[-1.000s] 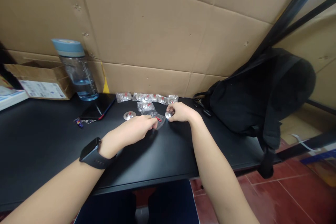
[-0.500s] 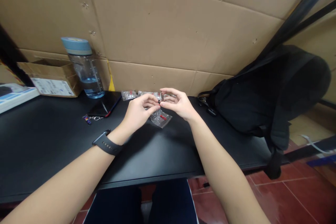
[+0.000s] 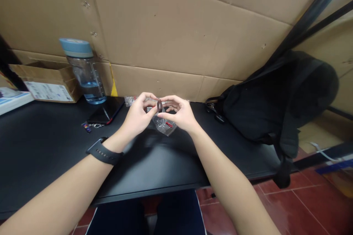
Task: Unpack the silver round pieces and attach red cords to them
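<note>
A small dark brown ring-shaped item (image 3: 159, 105) is held upright between the fingertips of both hands, above the black table. My left hand (image 3: 140, 114) is closed on its left side, thumb below and fingers above. From the other side my right hand (image 3: 180, 113) pinches it the same way, fingers curled. Just under the hands lies a clear plastic bag (image 3: 164, 127) with a red piece (image 3: 168, 124) on or in it. More clear packets (image 3: 129, 101) lie behind, mostly covered by my hands.
A phone (image 3: 106, 111) with a keychain (image 3: 88, 126) lies to the left, near a blue-lidded water bottle (image 3: 84, 69) and an open cardboard box (image 3: 52, 82). On the right a black backpack (image 3: 270, 99) rests on the table (image 3: 154, 169). A cardboard wall (image 3: 176, 36) stands behind.
Both hands have shifted slightly left. The brown ring-shaped item, barely visible before, now shows between the fingertips. The view has also moved a little.
</note>
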`<move>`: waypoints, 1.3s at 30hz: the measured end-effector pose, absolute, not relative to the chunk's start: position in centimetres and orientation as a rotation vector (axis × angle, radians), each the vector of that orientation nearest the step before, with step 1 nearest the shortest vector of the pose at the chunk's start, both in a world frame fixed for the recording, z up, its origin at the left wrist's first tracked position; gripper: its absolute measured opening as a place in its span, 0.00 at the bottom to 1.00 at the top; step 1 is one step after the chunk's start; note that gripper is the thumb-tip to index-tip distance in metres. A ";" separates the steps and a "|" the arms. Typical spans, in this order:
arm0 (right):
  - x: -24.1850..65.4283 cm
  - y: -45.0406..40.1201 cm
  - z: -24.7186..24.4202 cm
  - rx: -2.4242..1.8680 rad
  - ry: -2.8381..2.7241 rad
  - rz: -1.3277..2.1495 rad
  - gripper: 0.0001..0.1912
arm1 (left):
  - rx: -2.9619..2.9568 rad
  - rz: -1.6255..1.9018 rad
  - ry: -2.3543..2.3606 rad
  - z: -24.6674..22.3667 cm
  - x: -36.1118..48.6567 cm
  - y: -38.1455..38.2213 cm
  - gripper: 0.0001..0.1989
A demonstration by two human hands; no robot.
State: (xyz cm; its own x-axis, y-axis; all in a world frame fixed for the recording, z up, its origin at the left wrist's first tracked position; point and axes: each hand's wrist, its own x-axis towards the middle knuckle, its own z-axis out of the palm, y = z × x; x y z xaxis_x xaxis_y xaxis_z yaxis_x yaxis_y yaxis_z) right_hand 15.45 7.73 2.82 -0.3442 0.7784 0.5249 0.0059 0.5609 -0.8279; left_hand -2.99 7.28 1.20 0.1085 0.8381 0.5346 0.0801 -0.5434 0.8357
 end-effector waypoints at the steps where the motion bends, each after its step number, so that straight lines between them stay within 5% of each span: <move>1: 15.3 7.7 2.8 -0.651 -1.754 0.915 0.27 | 1.760 1.502 0.901 1.3 -3.1 7.3 0.14; 22: 14.5 8.1 1.7 -0.742 -1.618 1.052 0.20 | 2.095 1.596 1.140 1.8 -3.7 6.7 0.10; 30: 15.3 8.0 2.2 -0.902 -1.894 0.606 0.06 | 2.187 1.515 1.191 1.4 -3.7 6.8 0.10; 39: 15.6 8.0 2.3 -1.006 -2.132 0.256 0.08 | 2.448 1.310 1.350 0.8 -3.8 7.4 0.12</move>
